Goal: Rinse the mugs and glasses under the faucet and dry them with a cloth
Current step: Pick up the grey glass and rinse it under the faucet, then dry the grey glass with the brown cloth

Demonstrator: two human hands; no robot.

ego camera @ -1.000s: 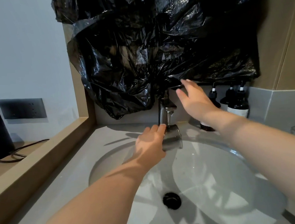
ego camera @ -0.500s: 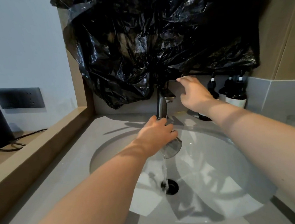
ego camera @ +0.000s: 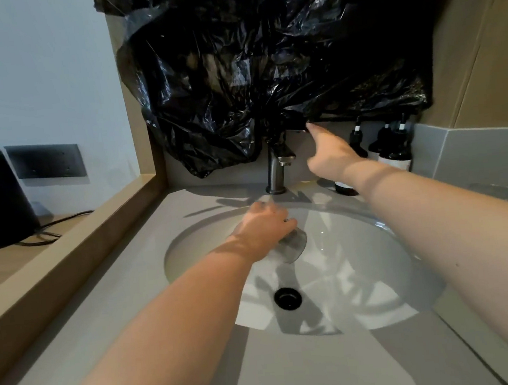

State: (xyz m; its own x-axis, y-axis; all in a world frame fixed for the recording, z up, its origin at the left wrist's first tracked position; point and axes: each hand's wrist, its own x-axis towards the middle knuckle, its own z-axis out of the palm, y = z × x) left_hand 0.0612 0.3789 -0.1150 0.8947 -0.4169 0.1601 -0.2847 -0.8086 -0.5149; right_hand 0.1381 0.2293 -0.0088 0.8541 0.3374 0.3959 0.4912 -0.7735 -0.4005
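Presently, one glass (ego camera: 294, 245), tilted over the sink (ego camera: 360, 259) below the faucet (ego camera: 275, 172), seemingly to drain, gripped in the curled left hand (ego camera: 262, 228); right hand (ego camera: 329, 152), outstretched and empty, at the faucet lever (ego camera: 295, 132), presumably regulating flow.

Bright light falls on the round white sink bowl (ego camera: 361, 275), maybe from lamps up high. It makes white patches and dark, fan-shaped shadows there. The crinkly black plastic bag (ego camera: 237, 86) has small shiny spots. The left hand (ego camera: 262, 231) and its clear drinking glass (ego camera: 294, 245) look smeary. Straight lines bend near the edges.
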